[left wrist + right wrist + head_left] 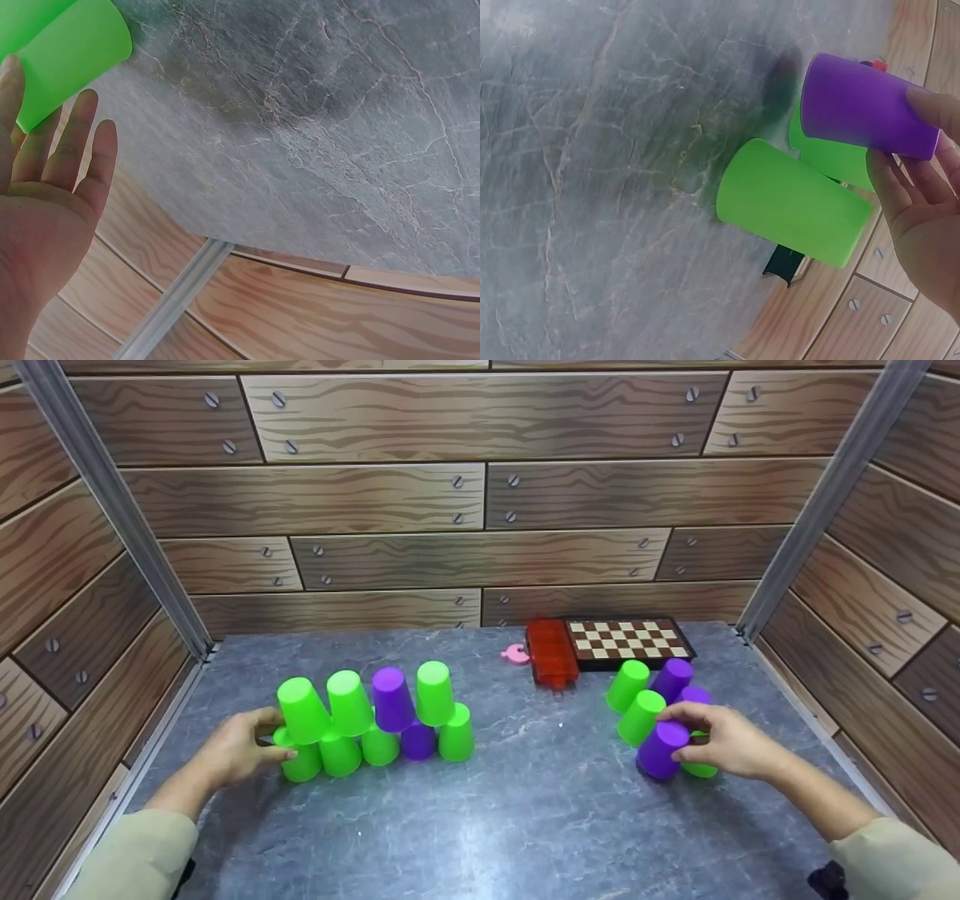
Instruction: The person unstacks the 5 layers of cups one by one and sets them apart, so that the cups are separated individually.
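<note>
Upside-down cups stand at the left in two rows. The upper row has a green cup (303, 709), another green cup (349, 703), a purple cup (393, 699) and one more green cup at its right end. My left hand (241, 746) holds the lower row's leftmost green cup (301, 763) between thumb and fingers; in the left wrist view a green cup (82, 56) lies against the fingers. At the right, my right hand (727, 740) pinches an upside-down purple cup (660, 751) near its base. Beside it are green cups (791, 202) and purple cups (673, 679).
Toward the back right lies a brown-and-cream checkered board (630, 640) with a black edge. A translucent red case (552, 652) and a small pink piece (515, 654) are left of it. Wood-patterned walls (480, 495) enclose the grey marbled table (480, 825).
</note>
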### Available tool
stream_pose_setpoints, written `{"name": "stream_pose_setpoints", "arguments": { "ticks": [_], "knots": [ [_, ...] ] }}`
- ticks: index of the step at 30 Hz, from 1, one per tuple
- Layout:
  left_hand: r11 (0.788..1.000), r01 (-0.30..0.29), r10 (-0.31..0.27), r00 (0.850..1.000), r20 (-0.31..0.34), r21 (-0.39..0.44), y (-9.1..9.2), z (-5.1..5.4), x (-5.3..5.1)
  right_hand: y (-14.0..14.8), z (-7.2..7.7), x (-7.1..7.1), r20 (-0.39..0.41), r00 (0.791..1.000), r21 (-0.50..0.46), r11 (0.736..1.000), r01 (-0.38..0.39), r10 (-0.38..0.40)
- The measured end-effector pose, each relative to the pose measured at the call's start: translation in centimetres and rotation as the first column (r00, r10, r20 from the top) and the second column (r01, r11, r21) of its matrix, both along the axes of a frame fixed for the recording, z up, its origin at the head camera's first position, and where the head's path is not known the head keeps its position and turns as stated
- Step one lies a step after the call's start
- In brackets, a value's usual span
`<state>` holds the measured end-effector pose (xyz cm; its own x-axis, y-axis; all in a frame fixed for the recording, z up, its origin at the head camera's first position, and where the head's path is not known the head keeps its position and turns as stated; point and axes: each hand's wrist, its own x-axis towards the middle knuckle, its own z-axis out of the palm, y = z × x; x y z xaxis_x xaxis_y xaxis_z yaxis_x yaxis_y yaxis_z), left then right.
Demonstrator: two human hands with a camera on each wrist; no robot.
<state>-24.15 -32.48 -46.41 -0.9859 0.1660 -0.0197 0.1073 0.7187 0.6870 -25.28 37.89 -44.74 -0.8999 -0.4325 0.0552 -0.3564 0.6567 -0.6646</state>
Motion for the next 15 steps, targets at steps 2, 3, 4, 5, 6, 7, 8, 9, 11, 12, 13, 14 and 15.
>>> {"name": "stream_pose_setpoints", "arguments": {
  "ticks": [2,3,4,5,6,7,8,9,11,12,13,14,15],
  "knots": [
    [1.000,0.003,-0.003,1.000,-0.002,0.003,0.00,0.00,-0.01,-0.04,-0.22,-0.11,0.003,1.000,0.006,1.000,0.004,-0.004],
    [1.000,0.003,-0.003,1.000,-0.003,0.005,0.02,0.01,0.00,-0.08,-0.30,-0.15,0.002,1.000,0.007,1.000,0.005,-0.005],
    [1.000,0.003,-0.003,1.000,-0.004,0.006,0.01,0.00,0.00,-0.09,-0.38,-0.20,0.000,1.000,0.010,1.000,0.006,-0.006],
    [1.000,0.004,-0.004,1.000,-0.005,0.007,0.00,-0.02,-0.01,-0.12,-0.44,-0.23,-0.005,1.000,0.014,1.000,0.007,-0.007],
    [1.000,0.001,-0.001,1.000,-0.005,0.009,0.01,-0.05,-0.02,-0.12,-0.48,-0.26,-0.008,1.000,0.019,1.000,0.009,-0.009],
    [1.000,0.003,-0.003,1.000,-0.008,0.007,0.00,-0.06,-0.03,-0.14,-0.53,-0.28,-0.011,1.000,0.020,1.000,0.010,-0.010],
    [1.000,0.003,-0.003,1.000,-0.008,0.008,-0.02,-0.09,-0.04,-0.15,-0.57,-0.32,-0.015,1.000,0.022,1.000,0.006,-0.006],
    [1.000,0.005,-0.005,1.000,-0.009,0.006,-0.03,-0.10,-0.06,-0.17,-0.61,-0.33,-0.017,1.000,0.020,1.000,0.006,-0.005],
    [1.000,0.005,-0.005,1.000,-0.009,0.006,-0.05,-0.14,-0.09,-0.20,-0.66,-0.37,-0.020,1.000,0.021,1.000,0.002,-0.002],
    [1.000,0.004,-0.004,1.000,-0.008,0.007,-0.05,-0.16,-0.10,-0.21,-0.66,-0.39,-0.021,1.000,0.021,1.000,-0.001,0.002],
    [1.000,0.008,-0.008,1.000,-0.009,0.005,-0.08,-0.17,-0.11,-0.23,-0.69,-0.41,-0.024,1.000,0.020,1.000,-0.005,0.006],
    [1.000,0.006,-0.006,1.000,-0.006,0.006,-0.08,-0.17,-0.11,-0.23,-0.72,-0.45,-0.024,1.000,0.022,1.000,-0.006,0.006],
    [1.000,0.006,-0.006,1.000,-0.005,0.005,-0.08,-0.16,-0.10,-0.24,-0.75,-0.48,-0.024,1.000,0.023,1.000,-0.002,0.002]
  ]
}}
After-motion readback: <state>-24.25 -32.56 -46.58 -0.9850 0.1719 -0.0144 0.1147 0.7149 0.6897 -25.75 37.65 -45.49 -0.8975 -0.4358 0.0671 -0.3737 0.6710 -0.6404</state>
